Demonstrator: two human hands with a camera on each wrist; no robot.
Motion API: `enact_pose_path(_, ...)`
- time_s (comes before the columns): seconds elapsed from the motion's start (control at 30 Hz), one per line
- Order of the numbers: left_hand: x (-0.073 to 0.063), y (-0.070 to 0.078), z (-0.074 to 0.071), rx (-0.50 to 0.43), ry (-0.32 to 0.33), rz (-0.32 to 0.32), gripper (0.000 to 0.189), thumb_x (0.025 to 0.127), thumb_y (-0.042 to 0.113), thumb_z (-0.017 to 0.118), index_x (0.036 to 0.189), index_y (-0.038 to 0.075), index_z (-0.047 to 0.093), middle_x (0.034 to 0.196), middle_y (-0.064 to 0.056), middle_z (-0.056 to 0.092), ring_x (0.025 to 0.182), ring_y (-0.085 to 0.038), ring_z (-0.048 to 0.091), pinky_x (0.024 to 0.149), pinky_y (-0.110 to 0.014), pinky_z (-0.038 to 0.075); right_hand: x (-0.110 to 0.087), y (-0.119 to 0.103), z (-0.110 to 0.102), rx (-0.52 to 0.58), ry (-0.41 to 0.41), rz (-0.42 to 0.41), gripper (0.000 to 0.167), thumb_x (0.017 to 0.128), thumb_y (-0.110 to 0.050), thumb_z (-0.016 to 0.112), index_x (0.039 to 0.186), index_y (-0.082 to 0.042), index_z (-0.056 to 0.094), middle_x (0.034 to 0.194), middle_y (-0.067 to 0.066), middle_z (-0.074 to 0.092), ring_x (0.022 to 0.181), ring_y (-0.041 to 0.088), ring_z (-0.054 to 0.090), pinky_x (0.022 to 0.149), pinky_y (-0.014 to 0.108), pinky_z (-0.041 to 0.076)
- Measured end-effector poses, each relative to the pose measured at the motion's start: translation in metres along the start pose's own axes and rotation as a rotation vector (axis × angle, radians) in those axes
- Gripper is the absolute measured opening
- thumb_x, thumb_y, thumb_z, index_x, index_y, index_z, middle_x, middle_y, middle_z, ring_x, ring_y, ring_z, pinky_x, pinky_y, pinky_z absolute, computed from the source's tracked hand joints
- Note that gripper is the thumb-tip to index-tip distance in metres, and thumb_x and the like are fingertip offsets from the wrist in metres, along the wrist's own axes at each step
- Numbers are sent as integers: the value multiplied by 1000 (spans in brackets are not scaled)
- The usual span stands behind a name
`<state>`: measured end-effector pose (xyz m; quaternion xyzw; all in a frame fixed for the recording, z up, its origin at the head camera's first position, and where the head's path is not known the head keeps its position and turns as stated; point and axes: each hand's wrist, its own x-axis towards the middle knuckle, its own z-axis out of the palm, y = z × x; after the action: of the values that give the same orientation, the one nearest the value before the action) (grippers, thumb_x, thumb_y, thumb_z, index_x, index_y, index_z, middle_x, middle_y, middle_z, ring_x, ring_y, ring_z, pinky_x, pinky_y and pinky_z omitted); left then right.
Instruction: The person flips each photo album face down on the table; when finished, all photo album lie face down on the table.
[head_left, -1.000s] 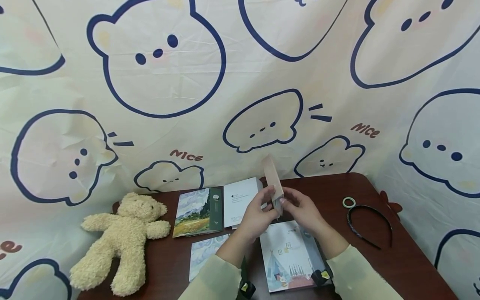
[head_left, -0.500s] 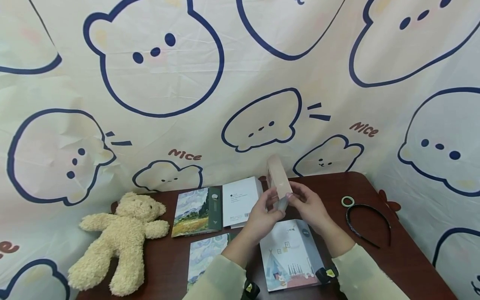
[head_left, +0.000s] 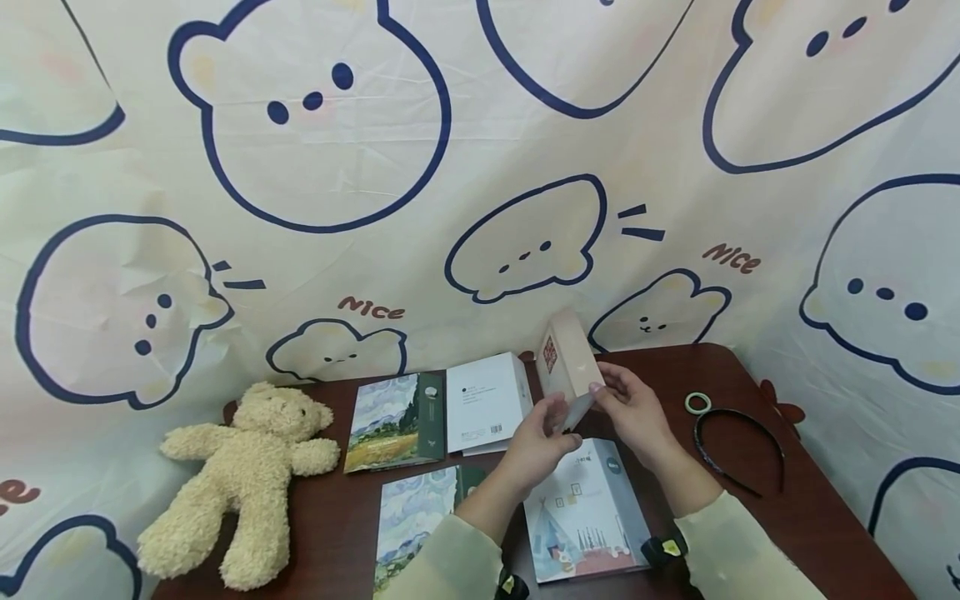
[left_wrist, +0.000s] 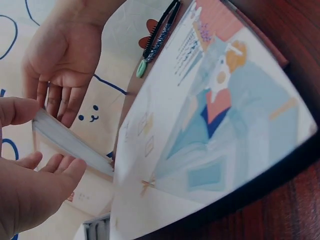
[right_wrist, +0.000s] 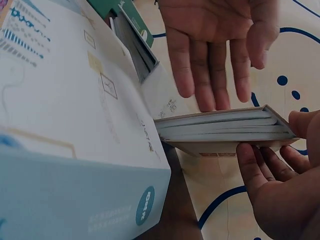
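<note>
Above the table I hold a beige book (head_left: 572, 358) upright, its cover with a red stamp turned partly left. My right hand (head_left: 637, 412) grips it by the lower right corner, thumb on the edge and fingers behind. The left hand (head_left: 536, 442) is at the book's lower left; in the right wrist view its fingers reach straight down to the cover, thumb apart. Page edges (right_wrist: 220, 125) face the wrist cameras, showing several layers. Just below lies a thick white book (head_left: 573, 517) with a tent picture and light blue spine.
Left of the hands lie a landscape-cover book (head_left: 393, 421), a white book (head_left: 487, 400) and another landscape-cover book (head_left: 412, 517). A plush bear (head_left: 247, 492) sits at the left edge. To the right are a black headband (head_left: 738, 450) and a green ring (head_left: 697, 403). A printed cloth (head_left: 510, 150) hangs behind.
The beige book has swung from nearly edge-on to showing its stamped cover, and moved slightly right. My left hand's thumb has come away from its lower edge; the right hand keeps its grip.
</note>
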<state>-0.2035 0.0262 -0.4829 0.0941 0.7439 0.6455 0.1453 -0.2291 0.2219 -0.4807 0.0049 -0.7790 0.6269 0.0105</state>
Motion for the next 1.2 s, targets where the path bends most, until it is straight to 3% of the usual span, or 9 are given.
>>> enact_pose_path(0.33, 1, -10, 5, 29, 16, -48, 65, 93, 18, 74, 152, 13, 49, 152, -7, 53, 145, -30, 46, 118, -48, 37, 0, 9, -8, 58, 19, -21, 56, 106, -27, 63, 153, -3, 44, 145, 22, 54, 130, 36, 59, 101, 44, 54)
enact_pose_path(0.8, 4, -17, 13, 39, -6, -80, 69, 92, 18, 76, 154, 11, 48, 154, -8, 52, 147, -29, 44, 118, -44, 38, -2, 28, -26, 45, 84, 20, 56, 107, -27, 61, 154, -5, 42, 145, 20, 54, 127, 30, 62, 93, 25, 57)
enact_pose_path(1.2, 3, -17, 14, 78, -26, -99, 73, 89, 24, 78, 155, 14, 48, 154, -8, 52, 144, -34, 46, 116, -53, 39, -4, 38, -36, 8, 115, 83, 60, 107, -28, 60, 157, -2, 39, 152, 23, 50, 129, 36, 60, 94, 25, 55)
